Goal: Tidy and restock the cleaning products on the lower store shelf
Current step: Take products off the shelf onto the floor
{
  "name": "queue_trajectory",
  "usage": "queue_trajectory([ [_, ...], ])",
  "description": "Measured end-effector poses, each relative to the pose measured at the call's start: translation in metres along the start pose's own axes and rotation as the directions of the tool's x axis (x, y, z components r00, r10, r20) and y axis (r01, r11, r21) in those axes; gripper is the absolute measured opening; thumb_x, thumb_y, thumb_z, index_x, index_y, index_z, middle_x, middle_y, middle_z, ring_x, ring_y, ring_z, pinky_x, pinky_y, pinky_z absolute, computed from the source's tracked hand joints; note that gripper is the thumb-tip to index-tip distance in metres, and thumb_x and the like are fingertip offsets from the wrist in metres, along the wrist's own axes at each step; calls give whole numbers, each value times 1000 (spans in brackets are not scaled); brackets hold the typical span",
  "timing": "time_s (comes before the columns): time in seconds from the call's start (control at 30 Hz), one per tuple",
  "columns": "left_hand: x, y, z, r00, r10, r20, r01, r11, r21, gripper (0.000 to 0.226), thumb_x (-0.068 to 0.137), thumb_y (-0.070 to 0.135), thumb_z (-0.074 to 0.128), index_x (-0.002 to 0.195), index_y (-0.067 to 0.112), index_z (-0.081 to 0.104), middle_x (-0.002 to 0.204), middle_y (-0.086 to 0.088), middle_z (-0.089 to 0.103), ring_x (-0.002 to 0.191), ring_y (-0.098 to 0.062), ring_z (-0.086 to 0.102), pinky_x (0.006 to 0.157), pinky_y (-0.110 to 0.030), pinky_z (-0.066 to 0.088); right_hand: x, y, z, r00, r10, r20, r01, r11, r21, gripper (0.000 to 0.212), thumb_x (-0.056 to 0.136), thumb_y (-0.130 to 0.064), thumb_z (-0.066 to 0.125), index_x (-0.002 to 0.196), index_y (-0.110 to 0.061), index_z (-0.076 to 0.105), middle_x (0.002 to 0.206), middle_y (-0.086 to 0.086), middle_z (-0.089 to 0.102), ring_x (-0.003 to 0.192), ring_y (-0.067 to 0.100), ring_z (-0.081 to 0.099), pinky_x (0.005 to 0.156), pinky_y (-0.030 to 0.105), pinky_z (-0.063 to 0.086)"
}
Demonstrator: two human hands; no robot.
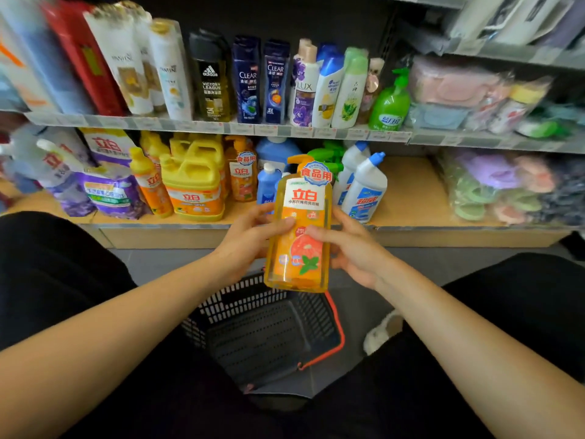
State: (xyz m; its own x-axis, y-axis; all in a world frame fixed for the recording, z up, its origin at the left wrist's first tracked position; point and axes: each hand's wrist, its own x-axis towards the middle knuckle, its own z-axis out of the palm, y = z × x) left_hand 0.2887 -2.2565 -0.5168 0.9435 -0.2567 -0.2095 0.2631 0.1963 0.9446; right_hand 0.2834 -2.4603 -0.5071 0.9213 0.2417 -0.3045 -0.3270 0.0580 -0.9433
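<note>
orange dish-soap bottle [299, 229] gripped between left hand [250, 239] and right hand [354, 248].

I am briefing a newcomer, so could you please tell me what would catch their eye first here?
The orange dish-soap bottle stands out, held upright mid-frame by the left hand and right hand. Below it sits a dark basket with an orange handle. Behind, yellow jugs stand towards the left of the lower shelf.

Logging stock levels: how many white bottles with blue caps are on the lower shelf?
2. One white bottle stands in front, right of the held orange bottle; the second white bottle sits just behind it, to its left. Others may be hidden.
</note>
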Motion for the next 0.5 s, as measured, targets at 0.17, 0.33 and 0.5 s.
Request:
queue_trajectory([
  [0.17,2,-7,-23,986,40,160,-35,999,-28,70,78,14,82,140,32,54,137,5,65,119,-20,68,81,-31,59,20,-9,4,995,70,-70,-66,996,55,41,87,-41,72,124,-27,64,116,4,74,101,26,73,80,49,61],
  [0.33,14,0,-38,964,147,223,-194,960,202,76,76,18,87,144,26,54,136,4,66,122,-16,65,91,-28,55,41,-8,1,987,134,-85,-125,986,108,40,90,-50,65,122,-26,65,109,7,76,95,25,74,65,36,60],
  [0.5,35,3,-41,967,175,184,-211,958,196,64,82,12,74,143,20,55,130,3,69,115,-12,65,91,-27,55,59,-3,-6,996,86,6,-86,987,139,43,93,-45,59,133,-28,58,117,10,73,101,27,72,73,38,60],
])
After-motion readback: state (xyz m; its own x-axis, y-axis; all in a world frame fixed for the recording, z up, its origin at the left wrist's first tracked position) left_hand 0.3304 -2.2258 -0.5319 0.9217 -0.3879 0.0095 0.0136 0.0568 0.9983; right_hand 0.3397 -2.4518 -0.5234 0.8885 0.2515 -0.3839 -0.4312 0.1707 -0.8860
